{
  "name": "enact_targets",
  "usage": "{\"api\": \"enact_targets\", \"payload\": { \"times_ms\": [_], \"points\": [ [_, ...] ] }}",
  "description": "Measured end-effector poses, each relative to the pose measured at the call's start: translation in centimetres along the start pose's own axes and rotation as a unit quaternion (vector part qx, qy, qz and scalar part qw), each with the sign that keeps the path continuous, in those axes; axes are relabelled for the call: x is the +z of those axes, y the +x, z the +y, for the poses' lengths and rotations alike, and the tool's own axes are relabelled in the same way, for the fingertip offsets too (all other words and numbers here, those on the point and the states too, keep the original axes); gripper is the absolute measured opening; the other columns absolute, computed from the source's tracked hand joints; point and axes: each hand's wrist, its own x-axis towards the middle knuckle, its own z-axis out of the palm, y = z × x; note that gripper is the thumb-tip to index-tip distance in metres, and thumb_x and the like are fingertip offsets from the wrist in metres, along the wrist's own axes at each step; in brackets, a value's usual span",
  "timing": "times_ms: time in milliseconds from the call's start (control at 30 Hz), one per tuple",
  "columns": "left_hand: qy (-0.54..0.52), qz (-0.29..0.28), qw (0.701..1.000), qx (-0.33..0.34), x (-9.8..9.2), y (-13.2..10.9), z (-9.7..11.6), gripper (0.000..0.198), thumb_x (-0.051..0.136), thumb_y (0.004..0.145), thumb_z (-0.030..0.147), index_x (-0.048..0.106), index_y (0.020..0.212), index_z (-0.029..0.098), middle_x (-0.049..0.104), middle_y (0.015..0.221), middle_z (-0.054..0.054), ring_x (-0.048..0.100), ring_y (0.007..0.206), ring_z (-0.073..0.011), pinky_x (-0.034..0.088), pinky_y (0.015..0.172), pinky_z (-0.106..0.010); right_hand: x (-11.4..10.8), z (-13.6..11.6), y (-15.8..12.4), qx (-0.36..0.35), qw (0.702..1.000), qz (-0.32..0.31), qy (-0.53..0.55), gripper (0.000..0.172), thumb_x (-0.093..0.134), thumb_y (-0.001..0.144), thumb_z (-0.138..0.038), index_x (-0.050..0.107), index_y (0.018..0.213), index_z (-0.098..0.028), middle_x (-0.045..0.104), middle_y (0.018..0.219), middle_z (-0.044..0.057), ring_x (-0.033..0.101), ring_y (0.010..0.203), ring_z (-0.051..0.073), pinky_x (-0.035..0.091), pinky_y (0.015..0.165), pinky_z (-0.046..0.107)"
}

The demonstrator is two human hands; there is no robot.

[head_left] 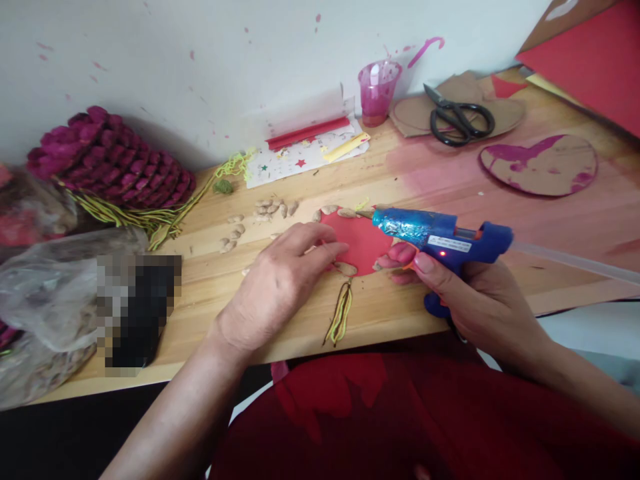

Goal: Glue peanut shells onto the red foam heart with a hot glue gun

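My right hand (480, 293) is wrapped round a blue glue gun (417, 227) with a small red light lit on its side. The gun's nozzle points left, by a peanut at the top edge of a red heart-like card (363, 243). Several unshelled peanuts (346, 269) line the card's rim, and a yellow-green and dark yarn tassel (341, 313) hangs from its bottom. My left hand (287, 273) is at the card's left edge, fingers curled and drawn together. What lies between these fingertips is hidden.
Loose peanuts (273, 209) lie behind my left hand. At left are a magenta scaly bundle (115, 160), plastic bags (55, 287) and a blurred-out dark object (143, 313). Behind stand a pink cup (377, 93), scissors (457, 120) on cardboard, and a cardboard heart (540, 165).
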Motion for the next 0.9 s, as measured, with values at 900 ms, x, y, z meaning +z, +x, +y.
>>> {"api": "enact_targets", "payload": {
  "times_ms": [900],
  "points": [
    [-0.048,0.018,0.999,-0.002,1.5,0.9,0.1,0.011,0.065,0.095,0.022,0.075,0.093,0.020,0.064,0.090,-0.005,0.056,0.086,-0.0186,0.048,0.077,-0.033,0.3,-0.1,0.3,-0.031,0.999,-0.025,0.020,0.018,0.070,0.091,-0.046,0.077,0.096,-0.030,0.077,0.094,0.000,0.073,0.091,0.021,0.060,0.081,0.035]
  ]
}}
